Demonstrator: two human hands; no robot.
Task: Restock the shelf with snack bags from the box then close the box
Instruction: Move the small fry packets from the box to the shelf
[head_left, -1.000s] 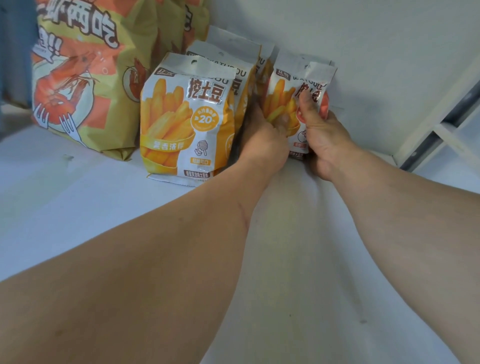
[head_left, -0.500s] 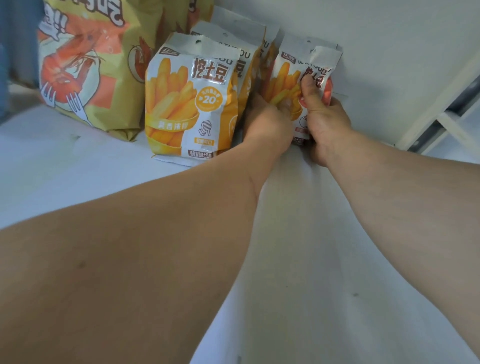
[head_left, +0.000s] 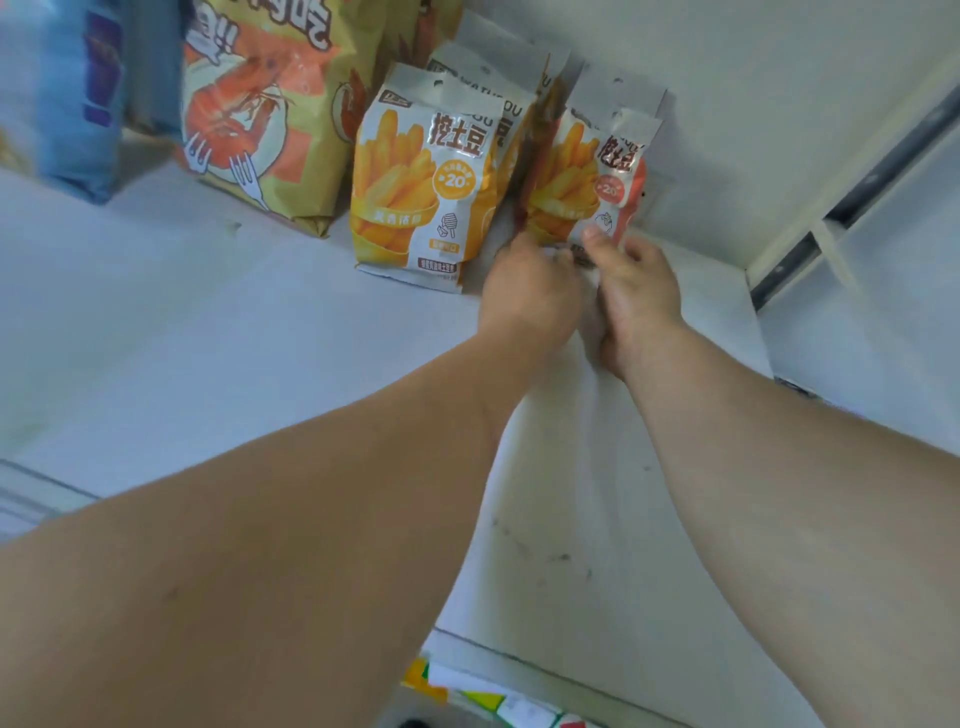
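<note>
Two hands at the bottom edge of one orange-red fries snack bag, upright on the white shelf by the back wall. Left hand grip: can't tell, fingers hidden. Right hand: thumb pressed on bag front, rest hidden. Yellow fries snack bag beside it; at least two more behind, mostly hidden. One big shrimp-print bag, cut off. Blue bag blurred.

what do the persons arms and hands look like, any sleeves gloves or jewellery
Both forearms are bare up to the frame edge, with no sleeve in view. The left hand and right hand wear no gloves, and no watch, bracelet or ring shows on the visible wrists and fingers. The hands are slightly blurred, so fine details such as the nails cannot be made out.
</note>
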